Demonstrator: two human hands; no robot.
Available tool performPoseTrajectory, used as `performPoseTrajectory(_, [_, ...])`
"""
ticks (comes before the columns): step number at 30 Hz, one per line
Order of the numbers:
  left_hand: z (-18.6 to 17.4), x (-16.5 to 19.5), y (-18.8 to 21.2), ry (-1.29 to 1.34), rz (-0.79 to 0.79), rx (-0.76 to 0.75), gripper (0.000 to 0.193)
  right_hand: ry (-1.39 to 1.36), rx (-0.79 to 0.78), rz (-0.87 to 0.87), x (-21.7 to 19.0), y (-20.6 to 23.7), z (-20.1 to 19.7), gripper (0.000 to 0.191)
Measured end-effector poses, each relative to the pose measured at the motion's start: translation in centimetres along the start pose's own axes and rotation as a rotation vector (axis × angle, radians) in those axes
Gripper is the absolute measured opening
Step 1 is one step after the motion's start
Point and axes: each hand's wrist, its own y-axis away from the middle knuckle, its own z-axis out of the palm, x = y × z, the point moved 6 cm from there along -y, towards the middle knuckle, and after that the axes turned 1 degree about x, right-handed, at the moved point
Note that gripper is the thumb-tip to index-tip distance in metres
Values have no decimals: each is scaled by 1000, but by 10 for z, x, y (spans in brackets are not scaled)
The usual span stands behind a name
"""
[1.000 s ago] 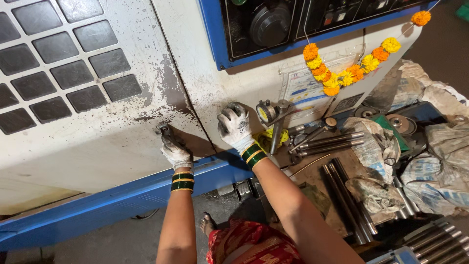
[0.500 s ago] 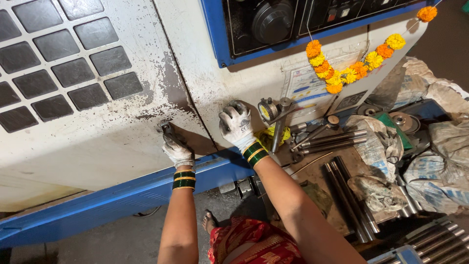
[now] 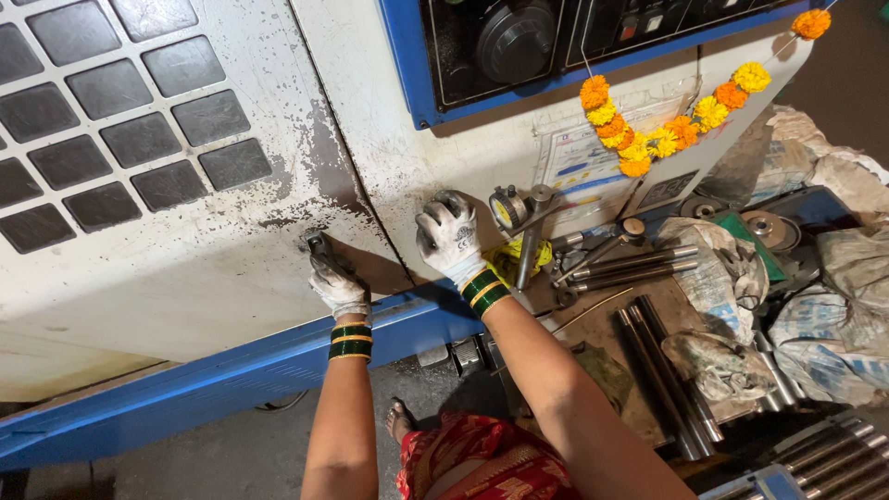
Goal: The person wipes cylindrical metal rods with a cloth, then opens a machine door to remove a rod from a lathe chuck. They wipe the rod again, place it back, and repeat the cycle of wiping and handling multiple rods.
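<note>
Two gloved hands are up against the grimy white machine door (image 3: 185,268), and both are busy. The left hand (image 3: 338,282) is closed around a small dark handle (image 3: 317,246) at the door's right edge, right on the worn brown patch beside the seam, fingers wrapped tight. The right hand (image 3: 448,236) sits just across that seam on the neighbouring white panel (image 3: 389,157), fingers curled down over a dark round knob (image 3: 454,197) (only its top peeks out above the glove, so what kind of knob it is I cannot tell). Green and yellow bangles (image 3: 350,342) ring both wrists.

Close to the right of that hand, a dial gauge (image 3: 507,208) on its stand rises off the cluttered desk (image 3: 611,329), with a yellow rag (image 3: 520,255) behind it and long steel rods (image 3: 634,264) lying side by side. More rods run along the desk's near edge, next to crumpled plastic bags (image 3: 713,273). Overhead, a garland of orange and yellow flowers (image 3: 662,134) droops across the panel below the blue-framed control box (image 3: 412,65).
</note>
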Motion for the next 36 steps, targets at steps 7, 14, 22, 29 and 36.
performPoseTrajectory(7, [1,3,0,116,-98,-38,46,16,-13,-1,0,-1,2,31])
performPoseTrajectory(14, [4,7,-3,9,131,2,49,18,-17,9,3,1,4,32])
performPoseTrajectory(22, [5,17,-2,392,-54,-38,70,9,-21,8,4,0,3,32])
performPoseTrajectory(29, [-5,19,-3,226,22,-7,68,15,-29,14,-3,0,5,31])
performPoseTrajectory(36, [-3,2,-6,-82,74,51,50,14,-15,5,-2,2,6,31])
